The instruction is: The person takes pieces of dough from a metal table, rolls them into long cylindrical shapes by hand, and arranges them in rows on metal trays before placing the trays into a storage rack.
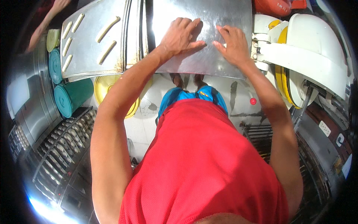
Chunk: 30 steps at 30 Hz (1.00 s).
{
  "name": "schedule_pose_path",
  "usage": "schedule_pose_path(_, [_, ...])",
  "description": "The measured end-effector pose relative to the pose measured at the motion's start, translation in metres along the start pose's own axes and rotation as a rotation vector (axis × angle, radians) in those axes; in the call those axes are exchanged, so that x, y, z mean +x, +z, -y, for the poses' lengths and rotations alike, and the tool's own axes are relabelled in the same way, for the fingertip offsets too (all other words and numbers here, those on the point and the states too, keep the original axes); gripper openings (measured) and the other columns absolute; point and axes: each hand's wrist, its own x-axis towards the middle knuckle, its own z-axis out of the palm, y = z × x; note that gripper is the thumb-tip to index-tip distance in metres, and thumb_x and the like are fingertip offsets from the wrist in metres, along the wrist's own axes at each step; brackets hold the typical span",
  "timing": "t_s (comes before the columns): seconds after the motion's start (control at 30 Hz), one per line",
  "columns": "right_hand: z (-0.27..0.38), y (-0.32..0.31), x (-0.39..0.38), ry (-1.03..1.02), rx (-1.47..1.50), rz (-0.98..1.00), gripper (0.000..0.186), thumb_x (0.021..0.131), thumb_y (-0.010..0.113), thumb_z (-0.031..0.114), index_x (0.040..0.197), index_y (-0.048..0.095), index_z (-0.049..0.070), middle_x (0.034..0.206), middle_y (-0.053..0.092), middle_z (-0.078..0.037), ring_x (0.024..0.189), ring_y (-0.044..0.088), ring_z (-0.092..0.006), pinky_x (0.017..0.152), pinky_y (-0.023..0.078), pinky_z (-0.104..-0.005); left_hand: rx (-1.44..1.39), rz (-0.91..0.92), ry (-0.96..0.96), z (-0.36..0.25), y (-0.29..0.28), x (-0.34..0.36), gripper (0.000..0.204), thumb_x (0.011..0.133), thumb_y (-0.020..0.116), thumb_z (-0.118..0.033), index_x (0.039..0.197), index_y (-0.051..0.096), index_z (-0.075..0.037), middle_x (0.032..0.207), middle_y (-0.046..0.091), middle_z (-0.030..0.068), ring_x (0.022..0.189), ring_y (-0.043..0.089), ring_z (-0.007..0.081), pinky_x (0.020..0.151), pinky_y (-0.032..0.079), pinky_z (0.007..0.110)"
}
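Observation:
Both hands are over a shiny metal work surface [209, 63]. My left hand [181, 37] is palm down, its thumb stretched to the right and apart from the fingers. My right hand [235, 44] faces it across a small gap, thumb and forefinger spread. A small pale spot shows by the right thumb, too little to name. No held thing can be made out in either hand. To the left, several pale dough strips, one of them a long strip [107, 52], lie slanted on a metal baking tray [87, 44].
A white rounded machine [317, 41] with a yellow rim stands at the right. Green lidded bins [71, 98] and a yellow round lid [100, 89] are below the tray. Slatted racks [63, 149] are at lower left. Another person's arm [46, 20] shows at upper left. A red ball-like thing [253, 101] is at right.

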Motion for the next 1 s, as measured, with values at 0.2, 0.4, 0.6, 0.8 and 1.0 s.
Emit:
schedule_pose_path(0.2, [-0.019,0.028,0.018,0.140,0.071,0.150,0.043,0.093,0.069,0.039,0.128,0.069,0.013,0.088,0.073,-0.012,0.085,0.068,-0.0315,0.082,0.051,-0.0448,-0.039,0.118,0.029,0.029,0.025,0.028,0.041,0.094,0.068,-0.048,0.121,0.068,-0.017,0.081,0.075,0.0049,0.074,0.072,0.0283,0.071,0.057,0.043])
schedule_pose_path(0.4, [-0.006,0.022,0.015,0.104,0.031,0.040,0.039,0.094,0.068,0.037,0.125,0.069,0.013,0.088,0.072,-0.012,0.083,0.067,-0.0323,0.080,0.051,-0.0442,-0.004,0.104,-0.071,0.008,0.011,0.017,0.040,0.093,0.070,-0.045,0.121,0.065,-0.017,0.094,0.071,0.0046,0.091,0.068,0.0280,0.086,0.053,0.046])
schedule_pose_path(0.6, [0.002,0.006,0.000,0.097,0.052,0.062,0.040,0.093,0.069,0.038,0.123,0.069,0.010,0.088,0.070,-0.013,0.083,0.066,-0.0351,0.080,0.051,-0.0441,0.010,0.084,-0.092,0.000,0.004,0.000,0.070,0.093,0.065,-0.062,0.142,0.053,-0.014,0.093,0.073,0.0104,0.097,0.068,0.0304,0.089,0.051,0.046])
schedule_pose_path(0.8, [-0.011,0.021,0.021,0.142,0.096,0.141,0.040,0.092,0.069,0.038,0.122,0.070,0.011,0.086,0.069,-0.012,0.083,0.066,-0.0340,0.081,0.051,-0.0453,-0.135,0.051,0.024,0.025,0.024,0.025,0.029,0.095,0.065,-0.041,0.110,0.068,-0.016,0.077,0.073,0.0060,0.069,0.070,0.0276,0.068,0.056,0.042])
schedule_pose_path(1.0, [0.009,0.009,0.006,0.176,-0.026,0.221,0.053,0.092,0.070,0.042,0.133,0.063,0.011,0.120,0.064,-0.013,0.116,0.058,-0.0343,0.098,0.045,-0.0486,0.009,0.191,-0.167,-0.008,0.000,0.006,0.058,0.095,0.066,-0.052,0.129,0.059,-0.005,0.132,0.061,0.0169,0.127,0.055,0.0357,0.107,0.043,0.051])
